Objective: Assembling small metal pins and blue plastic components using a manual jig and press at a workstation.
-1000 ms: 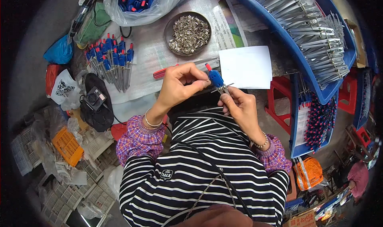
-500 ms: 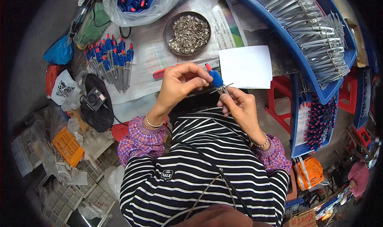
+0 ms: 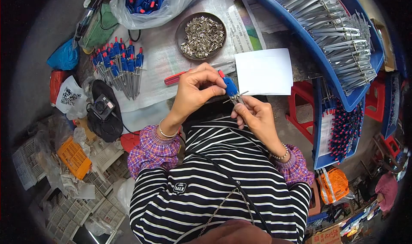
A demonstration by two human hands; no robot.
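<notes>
Both hands up in front of my chest, over the striped shirt. Left hand (image 3: 195, 91) has fingers curled, tips pinched on the blue handle (image 3: 230, 87) of a small tool with a red cap at its far end. Right hand (image 3: 253, 115) is closed around the tool's metal prongs (image 3: 235, 99) from below, thumb and fingers pressed together on them. Tool sits tilted between the two hands, just in front of the table edge.

Around it, big to small: long blue tray (image 3: 300, 29) at right, full of metal strips lying side by side. Clear plastic bag (image 3: 165, 10) of blue and red parts at the top. Second blue tray (image 3: 319, 128) lower right, with red-tipped pieces. White paper sheet (image 3: 265, 71) just beyond my right hand. Row of finished blue-handled tools (image 3: 122, 70) laid on newspaper at left. Round dark dish (image 3: 201, 29) of small metal clips straight ahead. Red-handled screwdriver (image 3: 176, 78) on the table, just beyond my left hand.
</notes>
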